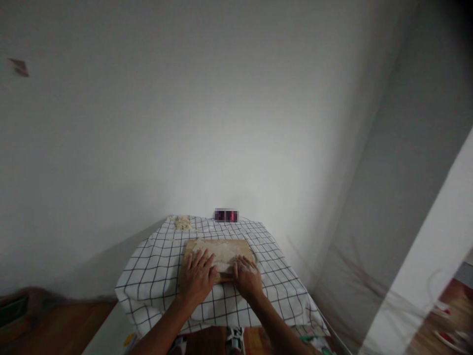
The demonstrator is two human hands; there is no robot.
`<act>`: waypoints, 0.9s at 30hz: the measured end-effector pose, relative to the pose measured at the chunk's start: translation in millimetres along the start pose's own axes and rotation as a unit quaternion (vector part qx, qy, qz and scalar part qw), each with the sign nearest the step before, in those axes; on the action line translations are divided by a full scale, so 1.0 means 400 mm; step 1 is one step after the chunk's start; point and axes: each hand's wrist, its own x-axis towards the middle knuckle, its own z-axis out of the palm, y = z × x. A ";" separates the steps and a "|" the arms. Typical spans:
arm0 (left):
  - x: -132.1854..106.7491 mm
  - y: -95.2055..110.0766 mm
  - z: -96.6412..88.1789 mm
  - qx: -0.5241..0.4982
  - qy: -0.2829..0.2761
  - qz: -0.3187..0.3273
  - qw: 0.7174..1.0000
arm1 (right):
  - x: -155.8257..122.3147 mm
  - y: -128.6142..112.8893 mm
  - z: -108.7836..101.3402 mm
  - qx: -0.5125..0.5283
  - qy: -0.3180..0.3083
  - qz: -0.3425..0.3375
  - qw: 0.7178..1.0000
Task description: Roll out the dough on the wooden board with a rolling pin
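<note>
A wooden board (189, 245) lies on the checked cloth, dusted with white flour. Across its near part runs a pale strip of dough (223, 267), its two ends covered by my hands. My left hand (198, 276) rests over the board's left side, fingers spread forward, the thumb side touching the dough's left end. On the right, my right hand (247, 277) has its fingers bent and close together over the dough's other end. What lies under the right palm is hidden.
A white cloth with dark checks (155, 264) covers the table. Pale crumbly scraps (183, 223) lie at its back left corner. A small dark device with a blurred, red-lit display (226, 215) stands at the back by the white wall (236, 123).
</note>
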 end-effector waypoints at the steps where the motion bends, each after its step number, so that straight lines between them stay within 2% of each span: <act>1: -0.003 0.000 0.000 0.001 0.004 0.001 1.000 | -0.001 -0.004 -0.002 0.000 0.002 0.009 1.000; 6: 0.017 -0.010 0.007 0.003 -0.015 0.001 1.000 | 0.031 -0.009 -0.026 -0.007 -0.013 0.002 1.000; 11: 0.081 -0.019 0.021 0.003 -0.067 -0.020 0.998 | 0.112 -0.005 -0.056 -0.053 -0.069 -0.007 0.996; 15: 0.144 -0.027 0.030 0.005 -0.080 -0.037 0.996 | 0.191 0.011 -0.049 -0.107 -0.109 -0.035 0.988; 19: 0.203 -0.050 0.033 0.002 -0.082 -0.022 0.996 | 0.267 0.025 -0.037 -0.128 -0.126 -0.040 0.983; 24: 0.286 -0.070 0.059 0.000 -0.109 -0.063 0.992 | 0.365 0.038 -0.018 -0.076 -0.166 0.004 0.983; 27: 0.335 -0.076 0.087 0.011 -0.126 -0.107 0.986 | 0.418 0.049 0.006 -0.031 -0.158 0.055 0.985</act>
